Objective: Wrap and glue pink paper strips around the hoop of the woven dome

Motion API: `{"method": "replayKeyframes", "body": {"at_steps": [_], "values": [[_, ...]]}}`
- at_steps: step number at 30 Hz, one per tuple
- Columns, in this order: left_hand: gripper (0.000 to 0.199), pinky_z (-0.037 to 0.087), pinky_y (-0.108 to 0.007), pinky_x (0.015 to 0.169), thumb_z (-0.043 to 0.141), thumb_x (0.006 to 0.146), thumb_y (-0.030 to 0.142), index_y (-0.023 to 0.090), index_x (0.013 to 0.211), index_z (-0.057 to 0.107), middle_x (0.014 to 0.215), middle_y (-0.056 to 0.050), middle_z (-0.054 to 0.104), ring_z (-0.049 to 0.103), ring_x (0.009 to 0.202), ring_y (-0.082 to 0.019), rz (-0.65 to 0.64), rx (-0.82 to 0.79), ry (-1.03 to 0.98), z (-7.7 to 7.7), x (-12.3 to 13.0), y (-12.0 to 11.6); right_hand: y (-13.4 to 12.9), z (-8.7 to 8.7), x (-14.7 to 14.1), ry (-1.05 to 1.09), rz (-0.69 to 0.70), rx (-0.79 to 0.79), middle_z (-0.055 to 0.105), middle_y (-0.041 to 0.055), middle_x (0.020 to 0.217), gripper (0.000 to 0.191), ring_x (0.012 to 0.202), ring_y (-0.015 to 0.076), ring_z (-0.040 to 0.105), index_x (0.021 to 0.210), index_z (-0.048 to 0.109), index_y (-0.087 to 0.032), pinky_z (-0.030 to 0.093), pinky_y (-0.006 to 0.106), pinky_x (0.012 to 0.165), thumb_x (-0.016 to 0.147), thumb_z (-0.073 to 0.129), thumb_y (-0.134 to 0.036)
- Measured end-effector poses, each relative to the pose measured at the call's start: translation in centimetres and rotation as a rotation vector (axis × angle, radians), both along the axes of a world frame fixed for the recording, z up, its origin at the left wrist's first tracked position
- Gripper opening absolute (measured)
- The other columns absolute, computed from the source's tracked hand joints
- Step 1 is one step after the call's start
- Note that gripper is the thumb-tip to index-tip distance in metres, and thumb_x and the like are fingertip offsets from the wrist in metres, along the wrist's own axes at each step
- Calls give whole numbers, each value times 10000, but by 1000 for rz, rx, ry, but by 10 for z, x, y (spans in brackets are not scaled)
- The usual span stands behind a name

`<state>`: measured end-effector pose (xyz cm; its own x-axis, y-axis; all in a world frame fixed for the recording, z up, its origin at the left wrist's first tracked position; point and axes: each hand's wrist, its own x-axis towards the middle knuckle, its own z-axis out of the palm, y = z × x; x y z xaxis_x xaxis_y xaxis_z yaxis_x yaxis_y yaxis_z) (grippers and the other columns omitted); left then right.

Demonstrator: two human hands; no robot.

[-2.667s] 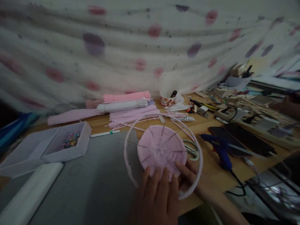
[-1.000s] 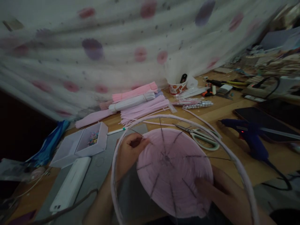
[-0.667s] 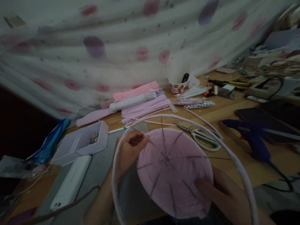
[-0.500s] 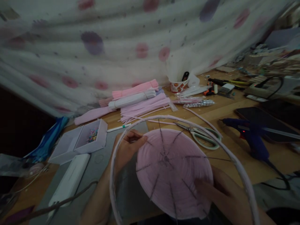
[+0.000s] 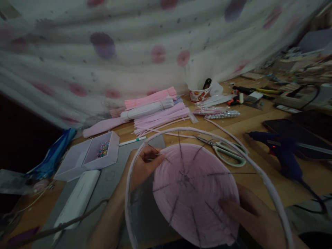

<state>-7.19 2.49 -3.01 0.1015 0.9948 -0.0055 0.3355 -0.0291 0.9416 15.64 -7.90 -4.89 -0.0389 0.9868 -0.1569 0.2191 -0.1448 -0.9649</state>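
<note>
A round pink disc (image 5: 192, 193), wound in rings like a coiled basket base, is held up in front of me, with dark thin spokes radiating from its middle. My left hand (image 5: 146, 162) is closed at its upper left edge, thumb and fingers pinching around a thin dark spoke there. My right hand (image 5: 251, 211) grips the lower right rim, thumb on the face and fingers behind, out of sight. A large pink-wrapped hoop (image 5: 261, 173) arches over the disc and both forearms; its lower part runs out of view.
Green-handled scissors (image 5: 229, 154) lie just behind the hoop. On the right rests a blue glue gun (image 5: 281, 152) with a red light. Bundles of pink and white strips (image 5: 160, 119) lie at the back. A white box of colourful pins (image 5: 103, 150) stands left, beside a long white case (image 5: 77, 199).
The disc and hoop have shifted slightly right and down in view, both hands moving with them. The grips look the same.
</note>
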Motion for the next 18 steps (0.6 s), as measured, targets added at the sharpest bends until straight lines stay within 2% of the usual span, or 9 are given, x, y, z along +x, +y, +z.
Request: {"method": "replayKeyframes", "body": {"at_steps": [7, 13, 15, 18], "values": [[60, 512, -275, 607, 710, 596, 283, 225, 593, 695, 655, -9, 703, 643, 632, -169, 86, 12, 23, 10, 7, -3, -1, 2, 0, -43, -1, 64, 683, 36, 666, 238, 697, 250, 660, 817, 712, -228, 569, 360, 628, 747, 500, -311], [76, 502, -275, 588, 672, 639, 266, 207, 592, 678, 625, -9, 692, 637, 626, -172, 198, 31, 176, 16, 12, -5, -6, -17, 0, -121, -60, 53, 672, 40, 656, 290, 657, 244, 646, 942, 721, -204, 583, 402, 658, 786, 549, -379], [80, 505, -276, 598, 670, 654, 272, 202, 616, 680, 649, -15, 706, 644, 637, -174, 190, 40, 173, 13, 11, -4, -7, -21, 0, -109, -66, 33, 672, 41, 670, 312, 659, 245, 652, 970, 715, -193, 578, 392, 630, 806, 548, -399], [112, 511, -278, 621, 665, 683, 308, 200, 677, 696, 717, -26, 737, 660, 674, -179, 100, 66, 105, 7, 7, -3, -4, -18, 0, -110, -75, 55, 699, 64, 743, 300, 740, 275, 671, 937, 722, -200, 579, 405, 659, 804, 550, -407]]}}
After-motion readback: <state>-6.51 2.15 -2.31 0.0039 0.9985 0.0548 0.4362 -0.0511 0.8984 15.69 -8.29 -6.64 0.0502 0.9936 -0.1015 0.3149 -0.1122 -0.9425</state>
